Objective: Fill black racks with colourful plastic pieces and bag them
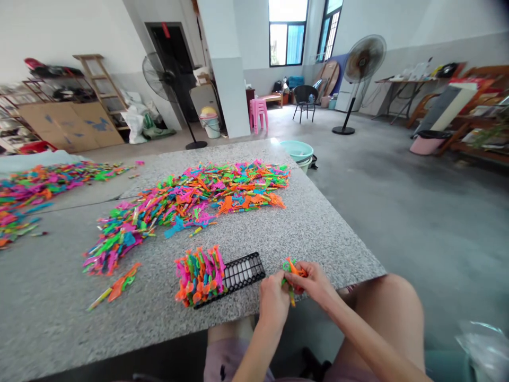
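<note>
Near the table's front edge, my left hand (274,294) is closed with its fingers pinching small plastic pieces. Beside it, my right hand (314,282) grips the same cluster, an orange and green plastic toy (291,265) with a yellowish stick end below. My fingers cover much of it. Left of my hands lies a black plastic rack (246,269) with a lattice rim and pale slots. Its left part is filled with rows of pink, green, blue and orange plastic toys (201,273) standing close together. Farther left, an orange, green and yellow toy (115,286) lies alone.
A long heap of bright plastic toys (199,188) stretches across the speckled stone table (318,239), with another pile (43,185) at the far left. A light green basin (296,150) stands beyond the table's right edge. Two standing fans (363,61) are farther back.
</note>
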The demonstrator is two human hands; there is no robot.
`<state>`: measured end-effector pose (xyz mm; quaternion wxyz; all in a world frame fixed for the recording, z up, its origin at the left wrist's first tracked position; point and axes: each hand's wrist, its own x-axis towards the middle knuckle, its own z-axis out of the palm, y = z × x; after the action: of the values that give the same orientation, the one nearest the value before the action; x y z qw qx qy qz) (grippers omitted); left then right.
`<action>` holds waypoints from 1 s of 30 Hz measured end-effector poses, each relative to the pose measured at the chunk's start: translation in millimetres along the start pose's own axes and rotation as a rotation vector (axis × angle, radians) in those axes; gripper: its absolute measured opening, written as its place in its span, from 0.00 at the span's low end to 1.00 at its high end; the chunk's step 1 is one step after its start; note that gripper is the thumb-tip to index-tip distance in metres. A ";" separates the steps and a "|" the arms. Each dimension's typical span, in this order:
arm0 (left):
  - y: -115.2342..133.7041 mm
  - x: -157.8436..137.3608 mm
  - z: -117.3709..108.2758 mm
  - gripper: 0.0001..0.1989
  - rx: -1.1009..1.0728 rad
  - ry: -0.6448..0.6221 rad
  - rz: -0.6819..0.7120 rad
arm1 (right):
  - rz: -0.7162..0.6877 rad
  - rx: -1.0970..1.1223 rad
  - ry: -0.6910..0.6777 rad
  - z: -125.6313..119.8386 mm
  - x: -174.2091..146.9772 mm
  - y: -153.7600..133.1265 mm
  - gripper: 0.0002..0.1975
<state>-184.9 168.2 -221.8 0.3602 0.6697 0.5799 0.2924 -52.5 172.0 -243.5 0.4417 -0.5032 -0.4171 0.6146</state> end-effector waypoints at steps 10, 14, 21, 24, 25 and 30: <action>-10.2 3.1 2.6 0.09 -0.331 -0.021 -0.056 | 0.040 0.014 0.053 -14.3 -16.4 -21.4 0.20; -9.0 -4.4 8.5 0.02 -0.429 -0.041 -0.080 | -0.054 -0.169 0.151 -17.0 -19.7 -18.4 0.18; -3.0 -7.2 8.9 0.20 -0.672 -0.190 -0.140 | -0.028 -0.038 0.227 -15.5 -22.5 -11.8 0.20; -5.4 -6.0 8.2 0.22 -0.735 -0.115 -0.210 | -0.091 -0.096 0.192 -20.2 -28.8 -8.9 0.24; -6.0 -5.7 8.5 0.23 -0.745 -0.077 -0.229 | -0.108 -0.159 0.177 -21.7 -31.7 -7.8 0.23; -1.1 -7.7 8.1 0.24 -0.762 0.005 -0.261 | -0.160 -0.540 0.087 -21.3 -46.2 -3.6 0.09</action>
<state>-180.3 159.5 -227.1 0.6155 0.4080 0.5110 0.4399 -26.2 129.8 -231.5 0.3565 -0.5940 -0.5848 0.4221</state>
